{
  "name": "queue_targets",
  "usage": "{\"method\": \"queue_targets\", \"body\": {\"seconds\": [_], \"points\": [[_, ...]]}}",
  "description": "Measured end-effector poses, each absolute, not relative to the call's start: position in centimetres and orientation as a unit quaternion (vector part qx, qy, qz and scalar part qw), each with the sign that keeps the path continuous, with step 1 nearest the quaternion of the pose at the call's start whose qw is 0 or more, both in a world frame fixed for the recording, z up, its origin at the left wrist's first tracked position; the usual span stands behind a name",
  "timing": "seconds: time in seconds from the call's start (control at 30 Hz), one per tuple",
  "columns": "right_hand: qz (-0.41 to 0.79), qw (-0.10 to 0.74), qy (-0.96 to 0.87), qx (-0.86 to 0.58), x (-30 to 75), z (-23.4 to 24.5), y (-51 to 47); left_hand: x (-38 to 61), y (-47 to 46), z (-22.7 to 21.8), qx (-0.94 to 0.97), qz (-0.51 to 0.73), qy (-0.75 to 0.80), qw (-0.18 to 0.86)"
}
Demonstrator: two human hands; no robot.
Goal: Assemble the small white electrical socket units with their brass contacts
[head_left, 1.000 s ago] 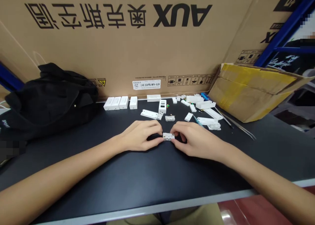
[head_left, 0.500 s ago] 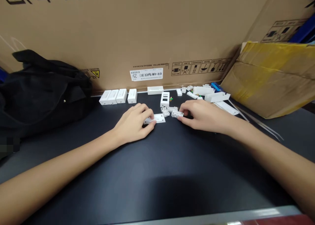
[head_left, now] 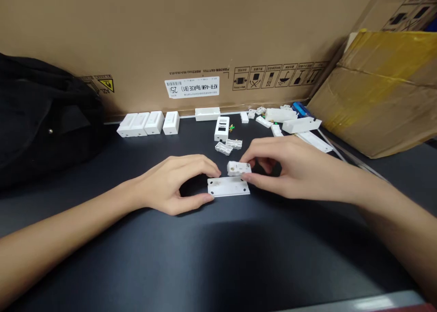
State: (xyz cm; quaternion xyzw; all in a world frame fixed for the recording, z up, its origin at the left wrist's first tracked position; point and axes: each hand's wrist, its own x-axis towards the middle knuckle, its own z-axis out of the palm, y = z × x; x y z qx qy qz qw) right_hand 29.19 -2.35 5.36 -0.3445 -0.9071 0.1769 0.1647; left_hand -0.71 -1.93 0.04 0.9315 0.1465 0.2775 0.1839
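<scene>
Right hand (head_left: 293,168) pinches the small white block (head_left: 238,168) just above the flat plate (head_left: 228,186); left hand (head_left: 175,182) grips the plate's left end, its long axis crosswise.

A flat white plate (head_left: 228,187) with small corner holes lies level on the dark worktop (head_left: 218,253), left hand (head_left: 170,182) at its left end, while the right hand (head_left: 297,171) pinches a small white block (head_left: 239,168) at its far edge.

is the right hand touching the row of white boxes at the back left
No, the right hand pinches a small white piece by the flat white plate, far from the row of white boxes.
</scene>
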Motion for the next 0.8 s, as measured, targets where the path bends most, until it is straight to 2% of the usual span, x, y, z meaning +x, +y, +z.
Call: {"method": "queue_targets", "body": {"seconds": [0.47, 0.8], "points": [[0.234, 0.105, -0.905, -0.34, 27.8, 3.9, -3.2, -0.5, -1.5, 0.2, 0.939, 0.255, 0.137, 0.187], [0.245, 0.17, -0.899, -0.319, 28.5, 3.9, -3.4, -0.5, -1.6, 0.3, 0.941, 0.244, 0.153, 0.18]]}}
